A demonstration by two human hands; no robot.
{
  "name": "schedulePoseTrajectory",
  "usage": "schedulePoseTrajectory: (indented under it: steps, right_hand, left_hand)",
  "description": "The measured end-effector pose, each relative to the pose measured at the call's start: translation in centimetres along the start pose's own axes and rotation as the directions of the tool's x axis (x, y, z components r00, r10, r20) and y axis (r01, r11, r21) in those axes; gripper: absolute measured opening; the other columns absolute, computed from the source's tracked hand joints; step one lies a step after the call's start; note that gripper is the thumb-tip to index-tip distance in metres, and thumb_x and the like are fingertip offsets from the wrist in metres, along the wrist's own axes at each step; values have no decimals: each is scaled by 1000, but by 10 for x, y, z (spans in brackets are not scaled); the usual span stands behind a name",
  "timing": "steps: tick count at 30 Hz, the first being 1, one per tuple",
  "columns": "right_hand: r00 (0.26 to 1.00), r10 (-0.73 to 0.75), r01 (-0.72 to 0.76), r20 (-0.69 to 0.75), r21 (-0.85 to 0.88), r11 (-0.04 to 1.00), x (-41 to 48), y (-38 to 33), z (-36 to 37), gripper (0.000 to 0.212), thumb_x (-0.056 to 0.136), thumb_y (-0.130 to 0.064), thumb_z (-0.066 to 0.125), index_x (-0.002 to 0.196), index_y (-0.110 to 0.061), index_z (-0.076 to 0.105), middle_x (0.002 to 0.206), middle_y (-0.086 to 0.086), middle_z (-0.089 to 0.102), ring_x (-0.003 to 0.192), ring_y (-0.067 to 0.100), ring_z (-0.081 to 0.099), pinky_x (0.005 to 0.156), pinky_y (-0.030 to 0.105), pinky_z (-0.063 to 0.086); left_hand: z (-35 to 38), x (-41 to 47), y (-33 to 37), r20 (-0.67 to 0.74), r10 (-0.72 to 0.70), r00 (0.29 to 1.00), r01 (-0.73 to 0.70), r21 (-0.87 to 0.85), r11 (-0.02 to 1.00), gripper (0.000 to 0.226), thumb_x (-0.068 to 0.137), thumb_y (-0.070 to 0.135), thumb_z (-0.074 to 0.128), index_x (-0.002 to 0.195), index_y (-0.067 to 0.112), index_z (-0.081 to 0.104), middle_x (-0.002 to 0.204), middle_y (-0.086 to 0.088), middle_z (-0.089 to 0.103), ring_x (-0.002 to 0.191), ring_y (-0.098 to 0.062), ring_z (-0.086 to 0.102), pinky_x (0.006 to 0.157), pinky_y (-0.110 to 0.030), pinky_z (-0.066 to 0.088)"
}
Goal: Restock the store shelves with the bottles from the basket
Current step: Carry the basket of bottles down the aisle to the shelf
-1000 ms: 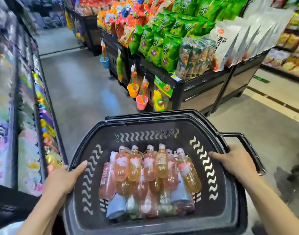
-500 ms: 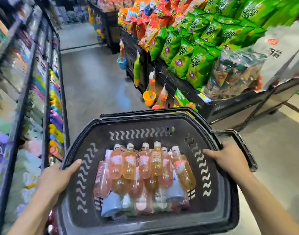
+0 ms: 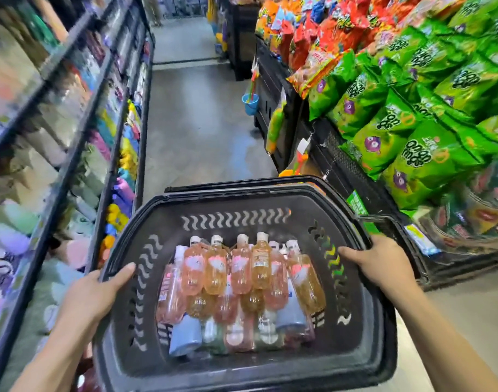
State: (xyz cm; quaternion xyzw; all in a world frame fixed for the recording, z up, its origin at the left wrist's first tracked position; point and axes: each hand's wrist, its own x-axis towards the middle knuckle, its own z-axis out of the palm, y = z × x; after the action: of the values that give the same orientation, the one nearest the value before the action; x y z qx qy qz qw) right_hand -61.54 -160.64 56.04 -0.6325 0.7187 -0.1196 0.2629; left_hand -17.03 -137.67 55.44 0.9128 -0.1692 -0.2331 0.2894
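I carry a black plastic basket (image 3: 233, 202) in front of me, low in the head view. My left hand (image 3: 98, 292) grips its left rim with the thumb over the edge. On the right rim my right hand (image 3: 380, 264) holds on the same way. Inside lie several bottles (image 3: 242, 273) of pink and amber liquid with white caps, stacked in layers, with pale blue and clear bottles (image 3: 185, 335) underneath. The store shelves (image 3: 72, 154) run along my left, blurred, stocked with colourful packs.
The grey aisle floor (image 3: 197, 114) stretches ahead between the left shelves and black display bins (image 3: 341, 162) on the right piled with green and red snack bags (image 3: 406, 117). Small toy buckets (image 3: 250, 103) hang off the bins' edge into the aisle.
The view has swung left and moved forward along the aisle; the snack bins slid to the right and the left shelves came closer. Both hands keep the same hold on the basket.
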Motion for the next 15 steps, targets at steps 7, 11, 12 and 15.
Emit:
schedulePoseTrajectory:
  steps: [7,11,12,15]
  right_hand:
    - [999,-15,16,29,-26,1000,104,-95,32,49,72,-51,87,71,-12,57,71,11,62,85,38,68,67,40,48]
    - [1000,-16,16,22,-32,999,158,-151,52,49,72,-49,87,65,-14,53,66,12,64,78,39,67,64,41,49]
    - [1000,-7,8,21,-23,1000,170,-165,57,48,73,-48,87,63,-16,52,68,13,65,78,38,67,64,40,47]
    - [1000,8,-8,23,-34,999,209,-203,73,46,72,-55,84,77,-15,63,81,15,71,82,36,68,69,41,53]
  left_hand:
    - [13,104,68,16,23,1000,-22,-12,1000,37,84,52,74,83,15,69,81,-15,65,73,-29,60,70,-39,46]
    - [14,177,102,30,28,999,-27,-8,1000,40,84,50,75,90,10,73,83,-15,67,73,-27,60,67,-38,44]
    - [13,195,111,34,30,999,-31,19,999,42,85,52,73,90,10,73,83,-16,66,74,-28,59,68,-39,43]
    - [11,249,142,35,35,999,-37,57,998,46,86,56,69,88,11,73,84,-17,65,77,-30,57,67,-39,41]
